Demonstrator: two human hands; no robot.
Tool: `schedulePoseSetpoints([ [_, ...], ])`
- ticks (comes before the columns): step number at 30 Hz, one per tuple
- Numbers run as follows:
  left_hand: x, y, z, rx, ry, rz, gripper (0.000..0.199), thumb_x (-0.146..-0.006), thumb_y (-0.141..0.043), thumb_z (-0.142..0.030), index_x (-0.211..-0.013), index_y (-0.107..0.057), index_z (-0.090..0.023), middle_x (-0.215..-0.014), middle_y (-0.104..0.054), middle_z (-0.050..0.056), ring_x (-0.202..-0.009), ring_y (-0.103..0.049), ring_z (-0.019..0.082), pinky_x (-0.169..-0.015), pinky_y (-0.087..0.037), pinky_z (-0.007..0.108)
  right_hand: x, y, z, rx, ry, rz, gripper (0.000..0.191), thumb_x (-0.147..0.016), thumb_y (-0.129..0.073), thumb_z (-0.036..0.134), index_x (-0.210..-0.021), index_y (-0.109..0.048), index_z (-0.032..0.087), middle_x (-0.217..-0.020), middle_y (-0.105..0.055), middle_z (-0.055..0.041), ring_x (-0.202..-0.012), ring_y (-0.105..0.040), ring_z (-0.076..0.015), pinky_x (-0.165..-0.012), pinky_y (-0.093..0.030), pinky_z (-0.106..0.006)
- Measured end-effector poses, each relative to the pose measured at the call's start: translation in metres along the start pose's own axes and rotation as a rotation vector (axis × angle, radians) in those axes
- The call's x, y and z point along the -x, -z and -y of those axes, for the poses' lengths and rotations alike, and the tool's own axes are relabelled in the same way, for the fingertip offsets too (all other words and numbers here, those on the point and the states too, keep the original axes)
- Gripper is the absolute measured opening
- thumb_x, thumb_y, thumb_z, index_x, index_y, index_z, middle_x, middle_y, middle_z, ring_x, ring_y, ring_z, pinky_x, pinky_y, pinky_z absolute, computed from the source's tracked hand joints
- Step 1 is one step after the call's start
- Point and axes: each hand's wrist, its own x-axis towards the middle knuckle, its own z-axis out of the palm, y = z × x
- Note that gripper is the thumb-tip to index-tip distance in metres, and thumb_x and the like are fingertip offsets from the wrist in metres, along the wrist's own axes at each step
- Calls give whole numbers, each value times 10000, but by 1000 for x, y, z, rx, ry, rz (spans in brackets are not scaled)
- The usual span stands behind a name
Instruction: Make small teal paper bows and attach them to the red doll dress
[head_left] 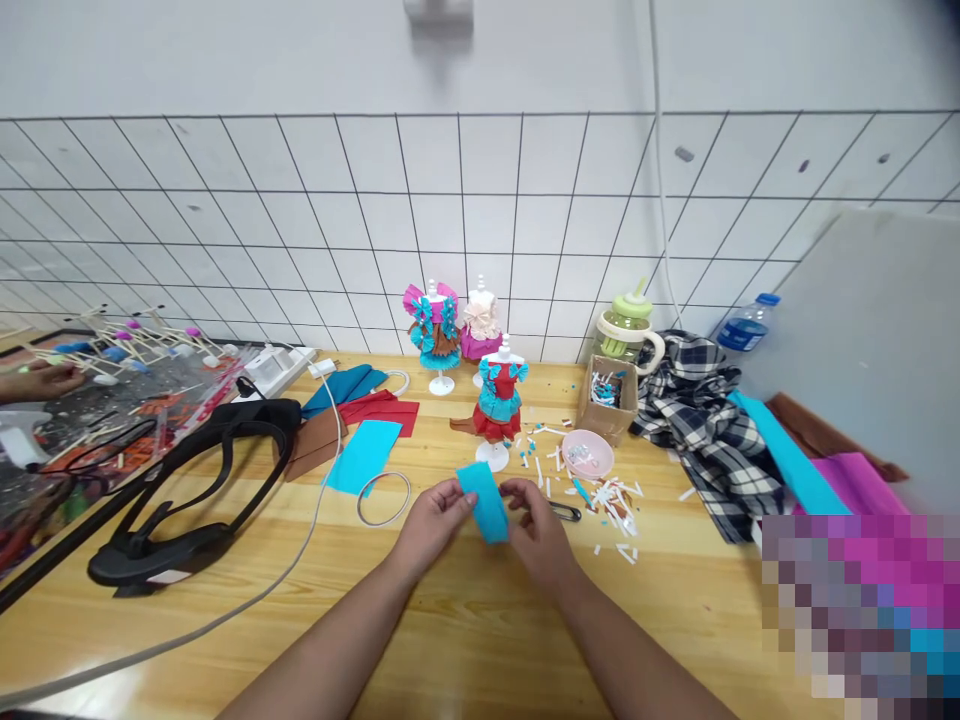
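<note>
Between my hands, above the wooden table, is a turquoise paper strip (486, 503). My left hand (439, 515) pinches its upper left edge between thumb and fingers. At its right edge, my right hand (536, 525) has curled fingers against the strip. Just behind stands a small mannequin (500, 403) in a red and turquoise ruffled paper dress. Two more dressed mannequins stand farther back, one in magenta, brown and turquoise (435, 330), the other in cream and magenta (481, 320). Black snips (565, 512) lie beside my right hand.
Left are turquoise sheets (365, 457), a wire ring (384, 499), a black headset strap (202, 490) and a cable. Right are a pink dish (588, 455), paper scraps (619, 505), a cardboard box (606, 405) and plaid cloth (697, 420). Another person's hand (49, 381) is far left.
</note>
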Motion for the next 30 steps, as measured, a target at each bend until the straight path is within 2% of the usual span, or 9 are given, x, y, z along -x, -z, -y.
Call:
schedulePoseSetpoints([
  [3, 4, -2, 1, -211, -27, 121, 336, -748, -634, -502, -813, -648, -173, -812, -696, 34, -783, -627, 183, -735, -495, 283, 1, 2, -1, 59, 29, 50, 434, -750, -566, 254, -1178, -562, 188, -1026, -655, -59, -848, -574, -171, -652, -450, -255],
  [6, 9, -4, 3, -440, -81, 173, 296, -801, -576, -440, -717, -613, -158, -665, -614, 8, -626, -536, 135, -582, -425, 232, -1, 4, 1, 138, -27, 76, 195, -754, -595, 308, -897, -647, 186, -740, -623, -1, -664, -527, -144, -595, -411, -247],
  [8, 10, -4, 3, -544, -132, 153, 259, -804, -573, -385, -688, -599, -154, -633, -575, -1, -605, -496, 124, -565, -391, 225, -2, 4, 3, 120, -75, 79, 142, -761, -584, 314, -784, -637, 184, -641, -566, 20, -602, -485, -132, -566, -386, -244],
  [12, 10, -7, 0, -317, -121, 212, 268, -756, -650, -392, -894, -603, -167, -869, -639, 32, -794, -563, 162, -690, -440, 241, -3, 1, 5, -4, -129, 39, 173, -752, -595, 332, -801, -644, 174, -648, -557, 11, -606, -483, -139, -577, -394, -256],
  [15, 8, -9, 1, -169, -36, 241, 335, -732, -681, -440, -874, -583, -153, -803, -613, 16, -741, -546, 147, -662, -430, 235, -3, 1, 5, -35, -106, 0, 170, -737, -620, 331, -773, -649, 167, -699, -580, -12, -640, -504, -150, -591, -405, -263],
  [18, 6, -7, 6, -228, 2, 222, 317, -740, -672, -431, -767, -582, -129, -685, -554, -10, -656, -491, 126, -602, -388, 224, -3, 5, 6, -51, -82, 0, 177, -732, -633, 324, -807, -656, 165, -769, -609, -30, -699, -530, -162, -606, -415, -262],
  [21, 5, -3, 6, -308, -8, 227, 284, -755, -655, -402, -793, -613, -124, -705, -564, -10, -672, -489, 130, -601, -381, 223, -2, 6, 6, -41, -119, 27, 195, -746, -624, 339, -823, -643, 161, -722, -607, -21, -662, -516, -153, -585, -404, -257],
  [26, 8, -4, -9, -298, 91, 343, 299, -730, -677, -413, -820, -670, -128, -733, -644, 5, -669, -538, 139, -619, -399, 229, -4, 6, 7, -42, -130, 23, 253, -787, -589, 405, -841, -615, 159, -719, -600, -25, -621, -512, -145, -575, -409, -263],
  [30, 6, -1, -24, -263, 208, 284, 313, -710, -688, -442, -744, -683, -130, -720, -694, 36, -646, -575, 148, -600, -404, 236, -9, 30, 11, 228, 16, -25, 341, -848, -534, 426, -1078, -599, 183, -858, -624, -50, -730, -549, -175, -661, -429, -299],
])
